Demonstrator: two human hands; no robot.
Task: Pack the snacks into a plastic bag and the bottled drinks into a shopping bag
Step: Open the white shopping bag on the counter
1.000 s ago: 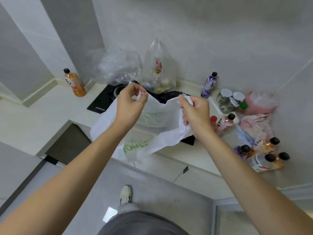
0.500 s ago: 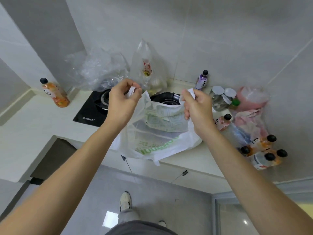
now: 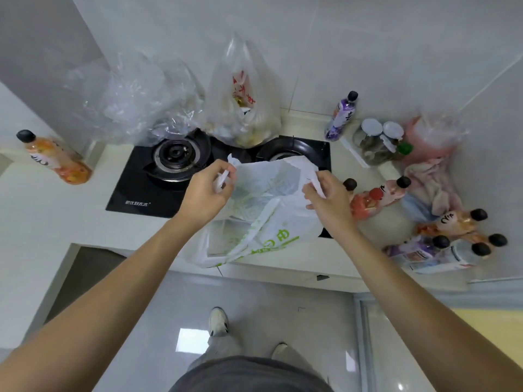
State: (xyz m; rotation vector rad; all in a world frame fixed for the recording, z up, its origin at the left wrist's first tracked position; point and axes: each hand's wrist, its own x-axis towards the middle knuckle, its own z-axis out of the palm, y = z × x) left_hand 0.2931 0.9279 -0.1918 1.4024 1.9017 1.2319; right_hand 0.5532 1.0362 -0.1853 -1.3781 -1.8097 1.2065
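Shopping bag [image 3: 271, 222] (white, with green print) lies over the front of the black stove [image 3: 169, 176] on the counter. Left hand [image 3: 208, 190] pinches its left handle with curled fingers; right hand [image 3: 325, 198] pinches the right handle. Bottles [image 3: 376, 198] lie just right of it

We stretch our 2 bare arms out in front of us. Our left hand [image 3: 205, 192] has its fingers curled and pinching. Our right hand [image 3: 328, 200] pinches too, near the left one.
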